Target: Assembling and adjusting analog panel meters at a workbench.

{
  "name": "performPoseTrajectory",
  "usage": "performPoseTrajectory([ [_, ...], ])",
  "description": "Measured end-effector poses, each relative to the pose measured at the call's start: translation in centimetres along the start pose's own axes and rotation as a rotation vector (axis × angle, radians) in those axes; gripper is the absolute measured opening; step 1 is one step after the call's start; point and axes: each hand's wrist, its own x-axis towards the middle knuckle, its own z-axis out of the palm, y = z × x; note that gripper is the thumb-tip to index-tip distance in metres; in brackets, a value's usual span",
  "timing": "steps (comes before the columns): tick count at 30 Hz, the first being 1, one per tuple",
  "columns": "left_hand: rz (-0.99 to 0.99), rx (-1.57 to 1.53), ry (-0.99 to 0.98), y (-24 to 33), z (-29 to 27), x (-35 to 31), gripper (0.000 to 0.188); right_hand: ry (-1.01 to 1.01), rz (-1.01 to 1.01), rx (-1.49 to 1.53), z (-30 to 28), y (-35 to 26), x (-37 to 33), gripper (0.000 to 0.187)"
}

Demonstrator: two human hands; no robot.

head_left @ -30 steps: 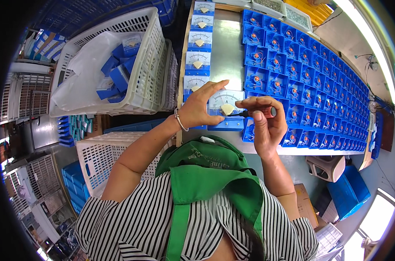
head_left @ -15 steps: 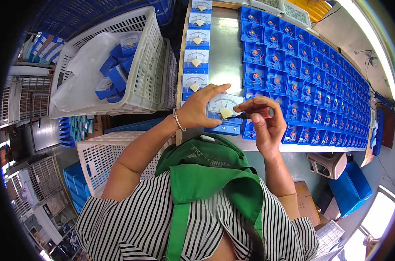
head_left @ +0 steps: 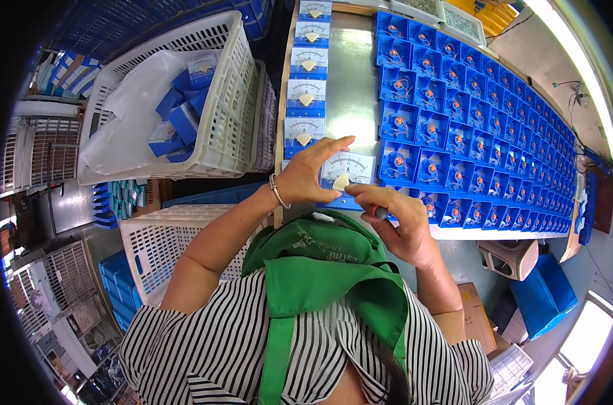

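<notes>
A blue-and-white panel meter (head_left: 350,164) with a dial scale and a cream fan-shaped piece lies at the table's near edge. My left hand (head_left: 305,177) grips it by its left side, thumb at the lower edge and fingers along the top. Closed around a screwdriver (head_left: 381,212), my right hand (head_left: 402,219) is at the meter's lower right, fingertips close to the cream piece. Most of the screwdriver is hidden by the fingers; only its handle end shows clearly. A column of similar meters (head_left: 305,96) runs up the table's left edge beyond my left hand.
Rows of blue open cases (head_left: 455,138) with orange parts and wires cover the table's right side. A white crate (head_left: 218,128) of blue meters and plastic sheeting stands left. Another white crate (head_left: 161,246) is by my left arm. A plastic stool (head_left: 509,256) stands at lower right.
My right hand has tipped over and moved down and left, turning the screwdriver so its red handle is mostly covered. The left hand keeps its grip on the meter, which shifted slightly.
</notes>
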Motion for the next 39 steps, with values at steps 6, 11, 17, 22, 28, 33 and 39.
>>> performPoseTrajectory([
  [6, -0.031, -0.025, -0.01, 0.3, -0.2, 0.0, 0.091, 0.327, 0.038, -0.157, 1.5, 0.5, 0.0, 0.032],
  [11, -0.001, 0.005, 0.028, 0.1, -0.1, 0.0, 0.095, 0.597, -0.026, -0.245, 2.2, 2.2, 0.7, 0.037],
  [17, -0.048, 0.008, 0.004, 0.3, -0.4, -0.3, 0.091, 0.552, 0.041, -0.243, 2.0, 2.5, 0.5, 0.037],
  [22, -0.042, 0.021, 0.01, 0.4, -0.4, -0.7, 0.091, 0.371, 0.087, -0.079, 1.1, 1.2, 0.7, 0.029],
  [28, -0.034, 0.01, 0.049, 0.2, -0.1, -1.1, 0.093, 0.282, 0.101, 0.193, 1.2, 2.0, -0.4, 0.021],
  [33, -0.044, 0.015, 0.086, 0.2, 0.3, -1.2, 0.096, 0.524, 0.142, 0.274, 2.4, 2.4, -1.1, 0.021],
  [39, -0.051, -0.002, 0.062, -0.2, 0.0, -0.8, 0.095, 0.508, 0.173, 0.327, 1.7, 2.8, -0.3, 0.02],
])
